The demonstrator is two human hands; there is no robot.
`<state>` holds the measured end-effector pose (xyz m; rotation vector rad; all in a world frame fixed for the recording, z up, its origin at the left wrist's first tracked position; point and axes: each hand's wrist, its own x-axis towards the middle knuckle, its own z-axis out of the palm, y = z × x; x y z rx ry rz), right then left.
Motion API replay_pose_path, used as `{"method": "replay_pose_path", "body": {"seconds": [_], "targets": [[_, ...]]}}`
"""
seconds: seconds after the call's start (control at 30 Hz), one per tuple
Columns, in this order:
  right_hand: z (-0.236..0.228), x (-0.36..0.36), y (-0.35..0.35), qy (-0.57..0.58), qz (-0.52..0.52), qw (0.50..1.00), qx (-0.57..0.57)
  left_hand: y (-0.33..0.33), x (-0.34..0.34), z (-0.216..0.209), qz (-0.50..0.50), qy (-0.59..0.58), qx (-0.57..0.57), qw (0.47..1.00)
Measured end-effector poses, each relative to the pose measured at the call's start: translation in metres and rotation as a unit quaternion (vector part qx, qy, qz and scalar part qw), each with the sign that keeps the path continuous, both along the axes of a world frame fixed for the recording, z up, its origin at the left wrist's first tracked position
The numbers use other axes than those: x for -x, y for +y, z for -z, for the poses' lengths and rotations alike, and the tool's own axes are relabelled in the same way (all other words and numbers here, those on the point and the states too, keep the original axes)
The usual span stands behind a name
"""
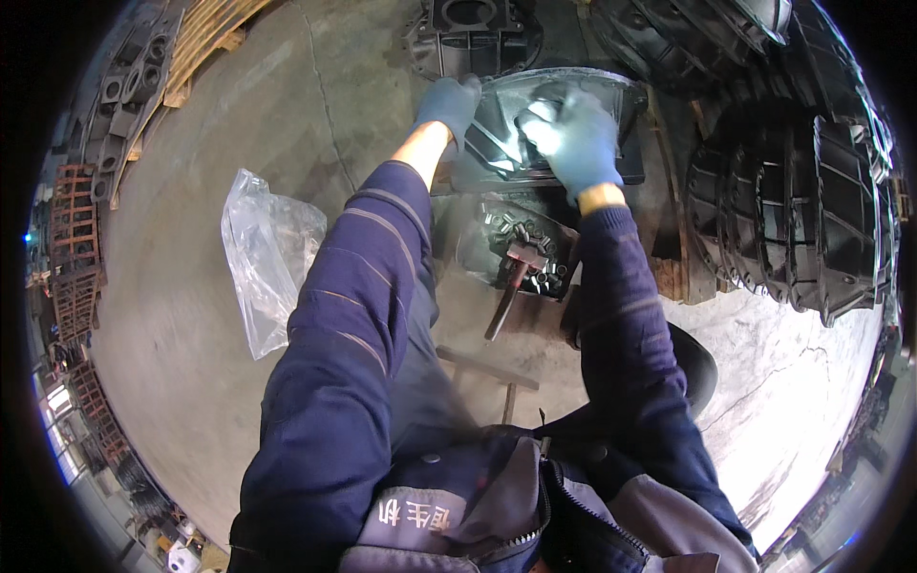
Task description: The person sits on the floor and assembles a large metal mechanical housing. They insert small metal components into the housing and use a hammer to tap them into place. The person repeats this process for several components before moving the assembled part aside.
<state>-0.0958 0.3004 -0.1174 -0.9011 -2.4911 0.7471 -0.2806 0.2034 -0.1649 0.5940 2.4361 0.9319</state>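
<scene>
My left hand (449,109), in a grey-blue glove, grips the left edge of a dark cast-metal housing (616,91) in front of me. Over the housing's middle, my gloved right hand (579,143) is smeared by motion and lit brightly. A dark shape shows at its fingers; I cannot make out whether it is held. Below the housing stands an open box holding several small shiny metal sleeves (547,280). A hammer (505,298) lies across these, its handle pointing toward me.
More dark housings stand at the far side (468,53) and in a row at the right (783,215). A clear plastic bag (267,258) lies on the concrete floor at left. Wooden pallets (205,38) and rusty racks (76,248) line the left side.
</scene>
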Motion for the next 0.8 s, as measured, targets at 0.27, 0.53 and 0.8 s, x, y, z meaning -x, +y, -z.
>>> {"method": "replay_pose_path", "body": {"seconds": [0.27, 0.53, 0.8], "targets": [[0.160, -0.129, -0.044, 0.012, 0.211, 0.925, 0.315, 0.006, 0.018, 0.031, 0.034, 0.026, 0.058, 0.997], [0.184, -0.096, -0.031, 0.142, 0.118, 0.899, 0.397, 0.008, 0.047, 0.100, 0.142, 0.107, 0.028, 0.984], [0.124, -0.066, -0.018, 0.333, 0.042, 0.718, 0.611, 0.057, 0.019, 0.028, 0.056, 0.091, 0.068, 0.992]]}}
